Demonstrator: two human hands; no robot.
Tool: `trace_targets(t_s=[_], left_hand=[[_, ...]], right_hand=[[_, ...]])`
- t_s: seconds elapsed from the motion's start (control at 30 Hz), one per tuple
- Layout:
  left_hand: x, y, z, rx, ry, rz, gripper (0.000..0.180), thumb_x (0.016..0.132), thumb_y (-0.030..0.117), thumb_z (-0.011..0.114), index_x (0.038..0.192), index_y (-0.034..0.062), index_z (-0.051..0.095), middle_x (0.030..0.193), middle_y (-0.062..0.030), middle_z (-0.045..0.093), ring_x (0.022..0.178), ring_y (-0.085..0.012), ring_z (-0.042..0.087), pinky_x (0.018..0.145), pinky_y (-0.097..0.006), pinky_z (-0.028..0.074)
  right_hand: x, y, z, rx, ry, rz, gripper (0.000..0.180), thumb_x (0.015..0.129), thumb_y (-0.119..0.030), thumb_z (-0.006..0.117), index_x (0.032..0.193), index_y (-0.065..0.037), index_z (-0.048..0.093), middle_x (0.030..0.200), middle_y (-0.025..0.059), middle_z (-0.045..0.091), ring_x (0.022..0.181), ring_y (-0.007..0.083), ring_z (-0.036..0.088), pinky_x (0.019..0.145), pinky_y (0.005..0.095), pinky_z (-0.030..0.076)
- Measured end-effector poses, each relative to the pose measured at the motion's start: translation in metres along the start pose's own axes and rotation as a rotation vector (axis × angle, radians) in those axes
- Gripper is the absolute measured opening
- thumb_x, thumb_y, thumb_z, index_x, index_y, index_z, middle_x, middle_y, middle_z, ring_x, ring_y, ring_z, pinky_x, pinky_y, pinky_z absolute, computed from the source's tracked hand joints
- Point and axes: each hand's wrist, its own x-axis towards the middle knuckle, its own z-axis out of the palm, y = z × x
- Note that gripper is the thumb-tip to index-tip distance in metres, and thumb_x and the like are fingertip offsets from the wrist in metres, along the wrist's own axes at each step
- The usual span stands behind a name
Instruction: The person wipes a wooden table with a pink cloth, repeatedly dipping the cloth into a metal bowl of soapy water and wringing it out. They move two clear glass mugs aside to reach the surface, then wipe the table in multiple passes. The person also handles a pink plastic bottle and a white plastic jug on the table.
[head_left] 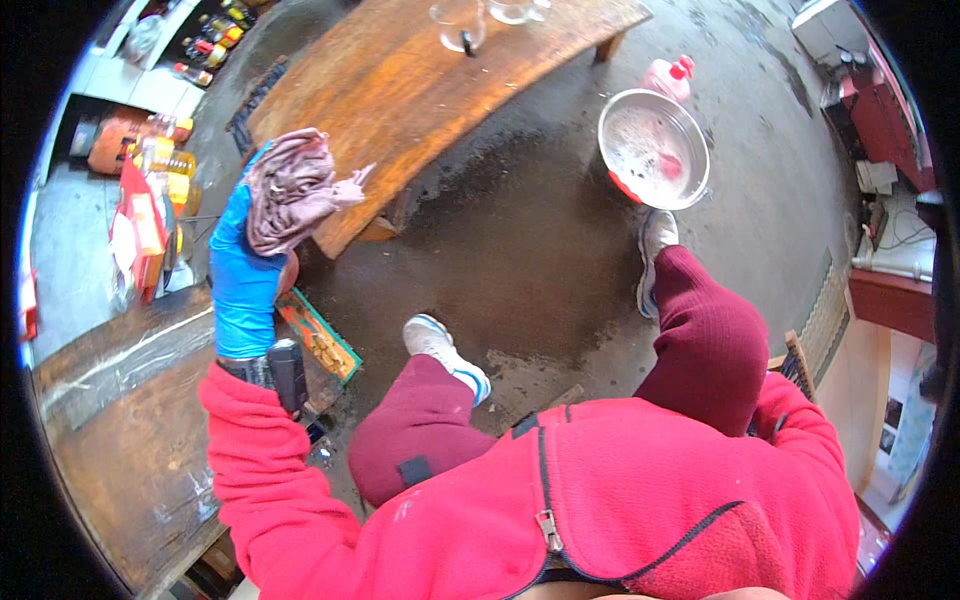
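Observation:
My left hand (238,225), in a long blue glove, is closed round a bunched mauve cloth (292,195). It is raised at the left, by the near end of a long wooden bench (400,110); whether the cloth touches the wood I cannot tell. The fingers are partly covered by the cloth's folds. A dark device is strapped on my left wrist (287,375). My right arm (800,425) hangs at my side in its red sleeve, and its hand is out of sight. Beyond my right shoe stands a metal basin (655,150) with sudsy water and something red in it.
A pink jug with a red cap (670,77) stands behind the basin. Glass vessels (460,22) sit on the bench's far part. At left are a worn wooden table (130,430), oil bottles (165,160) and a shelf of bottles (210,45). Wet patches mark the concrete floor (490,260).

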Motion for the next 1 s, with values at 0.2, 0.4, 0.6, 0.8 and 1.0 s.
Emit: trace_targets(t_s=[0.2, 0.4, 0.6, 0.8, 1.0], left_hand=[[0.054, -0.001, 0.051, -0.142, -0.124, -0.146, 0.054, 0.088, -0.003, 0.065, 0.139, 0.0063, 0.05, 0.133, -0.0086, 0.059, 0.118, -0.0194, 0.057, 0.103, -0.033, 0.045], [0.151, -0.058, 0.078, -0.882, -0.355, -0.248, 0.041, 0.099, 0.01, 0.048, 0.139, 0.0089, 0.051, 0.139, -0.0113, 0.054, 0.123, -0.0281, 0.056, 0.103, -0.044, 0.047], [0.216, -0.065, 0.106, 0.042, -0.266, 0.098, 0.069, 0.079, -0.005, 0.072, 0.141, 0.0061, 0.045, 0.136, -0.011, 0.056, 0.118, -0.0231, 0.059, 0.1, -0.037, 0.05], [0.282, -0.054, 0.111, -0.027, -0.237, -0.036, 0.07, 0.08, -0.002, 0.068, 0.144, 0.0055, 0.042, 0.138, -0.0118, 0.053, 0.121, -0.0233, 0.057, 0.102, -0.036, 0.047], [0.322, -0.041, 0.121, -0.239, -0.42, -0.119, 0.056, 0.093, 0.019, 0.048, 0.146, 0.0039, 0.037, 0.142, -0.0145, 0.048, 0.127, -0.0272, 0.052, 0.107, -0.04, 0.044]], right_hand=[[0.004, 0.002, -0.043, -0.482, 0.028, -0.181, 0.044, 0.105, -0.024, 0.029, 0.141, -0.002, 0.045, 0.143, 0.0076, 0.049, 0.126, 0.0187, 0.047, 0.109, 0.0297, 0.032], [-0.016, -0.008, -0.048, -1.155, 0.19, -0.006, 0.038, 0.103, -0.02, 0.038, 0.137, -0.005, 0.048, 0.131, 0.0127, 0.057, 0.119, 0.0212, 0.053, 0.102, 0.0369, 0.042], [-0.058, -0.051, -0.047, -1.271, 0.115, 0.422, 0.039, 0.103, -0.021, 0.039, 0.138, -0.006, 0.048, 0.132, 0.0124, 0.057, 0.12, 0.0214, 0.053, 0.101, 0.0379, 0.043], [-0.113, -0.114, -0.045, -1.261, -0.051, 0.918, 0.04, 0.102, -0.022, 0.04, 0.138, -0.006, 0.048, 0.132, 0.0121, 0.057, 0.121, 0.0215, 0.053, 0.1, 0.0389, 0.044], [-0.133, -0.152, -0.025, -1.199, -0.178, 1.229, 0.04, 0.102, -0.022, 0.042, 0.139, -0.007, 0.047, 0.133, 0.0117, 0.057, 0.122, 0.0217, 0.052, 0.1, 0.0399, 0.045]])
